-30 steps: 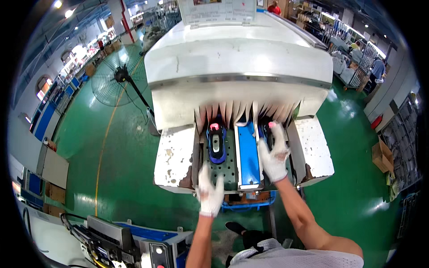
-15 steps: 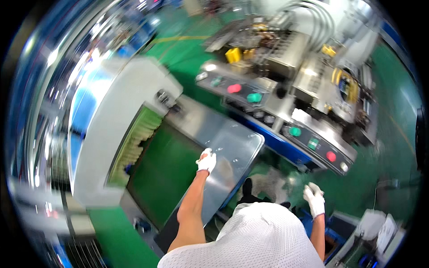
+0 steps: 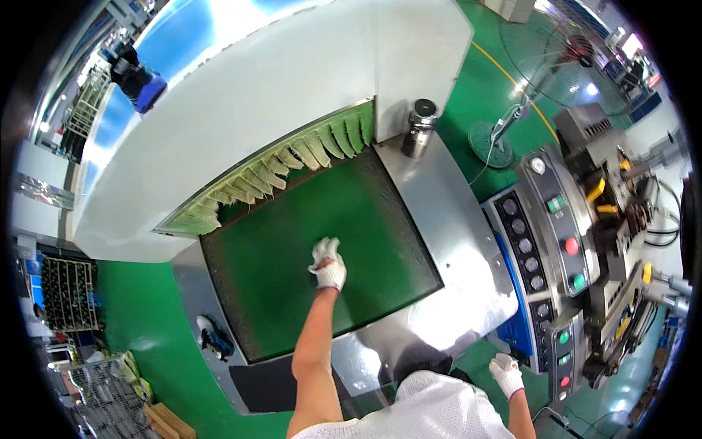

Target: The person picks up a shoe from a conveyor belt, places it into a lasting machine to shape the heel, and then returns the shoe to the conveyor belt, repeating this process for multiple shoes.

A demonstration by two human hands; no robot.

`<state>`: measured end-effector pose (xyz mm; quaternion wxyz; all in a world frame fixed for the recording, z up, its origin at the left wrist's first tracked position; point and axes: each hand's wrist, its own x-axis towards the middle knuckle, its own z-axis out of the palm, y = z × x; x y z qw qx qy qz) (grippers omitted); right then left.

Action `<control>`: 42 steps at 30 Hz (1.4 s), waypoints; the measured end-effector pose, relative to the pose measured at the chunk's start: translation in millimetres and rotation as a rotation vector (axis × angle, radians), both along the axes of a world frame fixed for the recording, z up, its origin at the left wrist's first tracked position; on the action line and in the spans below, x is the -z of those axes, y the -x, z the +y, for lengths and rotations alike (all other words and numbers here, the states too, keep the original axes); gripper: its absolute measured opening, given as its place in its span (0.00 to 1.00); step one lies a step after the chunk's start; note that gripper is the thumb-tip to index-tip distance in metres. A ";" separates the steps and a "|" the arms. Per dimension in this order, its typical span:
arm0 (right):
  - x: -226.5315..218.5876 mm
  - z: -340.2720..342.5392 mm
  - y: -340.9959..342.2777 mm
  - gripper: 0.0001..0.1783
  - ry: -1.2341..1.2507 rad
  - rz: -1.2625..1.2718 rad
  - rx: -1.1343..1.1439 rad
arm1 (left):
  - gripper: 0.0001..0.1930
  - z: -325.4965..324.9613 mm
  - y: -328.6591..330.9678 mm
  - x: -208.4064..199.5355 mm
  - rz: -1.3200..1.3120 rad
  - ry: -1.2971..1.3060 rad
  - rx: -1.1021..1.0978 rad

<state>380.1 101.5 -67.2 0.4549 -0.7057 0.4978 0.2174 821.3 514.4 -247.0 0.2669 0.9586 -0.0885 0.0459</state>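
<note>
Two gloved hands, well apart. The left hand (image 3: 328, 265) stretches out over the green belt (image 3: 278, 271), fingers loosely curled and resting on its surface, holding nothing. The belt runs from the steel frame (image 3: 446, 219) near the person up to the pale flaps (image 3: 292, 157) under the white hood (image 3: 241, 88) at the far side. The right hand (image 3: 506, 373) hangs low beside the button panel (image 3: 541, 271) on the right, fingers bent, empty. A steel canister (image 3: 420, 126) stands at the belt's far right corner.

Belt (image 3: 292, 249): dark green, plain. Strip curtain (image 3: 292, 157) at 11 o'clock: pale yellow-green. Hood (image 3: 241, 95): white. Gloves: white, left hand (image 3: 327, 263), right hand (image 3: 506, 373). Floor (image 3: 139, 322): green. Panel buttons (image 3: 572, 246): red, green.
</note>
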 end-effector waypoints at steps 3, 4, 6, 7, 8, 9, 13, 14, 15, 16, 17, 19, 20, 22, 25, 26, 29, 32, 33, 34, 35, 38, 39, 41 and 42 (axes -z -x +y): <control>11.8 -16.1 1.4 0.30 0.051 -0.049 -0.166 | 0.20 66.3 -119.0 0.9 -0.320 -0.062 0.001; 3.2 -23.1 -9.9 0.28 0.143 0.201 -0.384 | 0.18 77.0 -148.1 -9.2 -0.340 -0.111 -0.156; -2.1 -23.6 -2.8 0.28 0.190 0.124 -0.165 | 0.20 152.8 -223.2 -19.2 -0.277 -0.260 -0.245; -11.1 -21.1 4.0 0.29 0.191 0.205 -0.083 | 0.19 156.9 -245.4 -26.2 -0.293 -0.283 -0.451; -22.1 -21.7 2.4 0.29 0.184 0.270 -0.016 | 0.21 192.5 -272.8 -26.5 -0.256 -0.474 -0.537; -54.9 -3.1 -21.6 0.29 0.251 0.431 -0.108 | 0.24 187.6 -305.4 -56.3 0.320 -0.443 -0.587; -77.0 -12.0 -9.3 0.23 0.186 0.604 -0.038 | 0.25 355.6 -362.8 9.8 0.424 -0.687 -0.474; -81.7 -14.5 0.4 0.23 0.131 0.601 0.063 | 0.25 378.5 -369.9 20.7 0.456 -0.722 -0.450; -87.5 -12.9 6.1 0.23 0.083 0.598 0.165 | 0.24 394.0 -370.2 31.6 0.485 -0.754 -0.423; -87.1 -13.6 13.2 0.24 0.097 0.591 0.178 | 0.24 407.4 -372.1 41.6 0.507 -0.787 -0.395; -89.9 -11.9 19.9 0.24 0.115 0.588 0.194 | 0.24 415.7 -370.4 53.8 0.526 -0.811 -0.361; -86.3 -14.2 32.4 0.26 0.136 0.651 0.161 | 0.24 439.9 -361.1 58.1 0.554 -0.857 -0.319; -87.2 -17.8 41.4 0.24 0.150 0.638 0.226 | 0.24 448.4 -355.7 58.2 0.565 -0.875 -0.297; -73.2 -27.3 45.5 0.25 -0.054 0.668 0.193 | 0.24 459.5 -348.4 50.5 0.563 -0.929 -0.244; -48.1 1.7 -4.0 0.23 -0.045 0.555 0.328 | 0.23 436.4 -307.4 39.8 0.168 -0.883 -0.253; -38.3 -6.6 -17.7 0.24 0.049 0.560 0.098 | 0.21 419.0 -278.9 28.2 0.123 -0.755 -0.503; -9.8 -7.4 -23.1 0.27 0.293 0.483 -0.359 | 0.18 320.6 -215.1 -12.0 -0.002 -0.224 -0.536; -5.4 9.4 -72.3 0.25 0.325 0.107 -0.655 | 0.16 226.4 -123.2 -72.4 -0.156 -0.146 -0.357; 0.7 15.4 -105.6 0.22 0.183 0.341 -0.496 | 0.16 198.8 -89.5 -82.7 -0.180 -0.079 -0.311; 15.5 19.1 -97.4 0.20 0.274 0.022 -0.593 | 0.15 175.3 -61.7 -86.2 -0.160 0.047 -0.284; 32.8 13.9 -93.4 0.23 0.220 -0.122 -0.724 | 0.15 158.8 -35.7 -85.1 -0.090 0.076 -0.229; 19.4 62.4 -151.3 0.32 0.185 -0.216 -0.705 | 0.13 71.9 20.8 -112.1 -0.025 0.261 -0.083; -2.7 77.1 -173.3 0.40 0.203 -0.192 -0.784 | 0.13 37.1 36.3 -130.7 0.052 0.223 0.031; -55.9 104.8 -215.1 0.48 0.151 -0.385 -0.852 | 0.13 -36.6 79.2 -147.7 0.238 0.369 0.149; -47.8 103.6 -210.3 0.50 0.309 -0.420 -1.032 | 0.13 -78.0 97.5 -167.2 0.305 0.376 0.349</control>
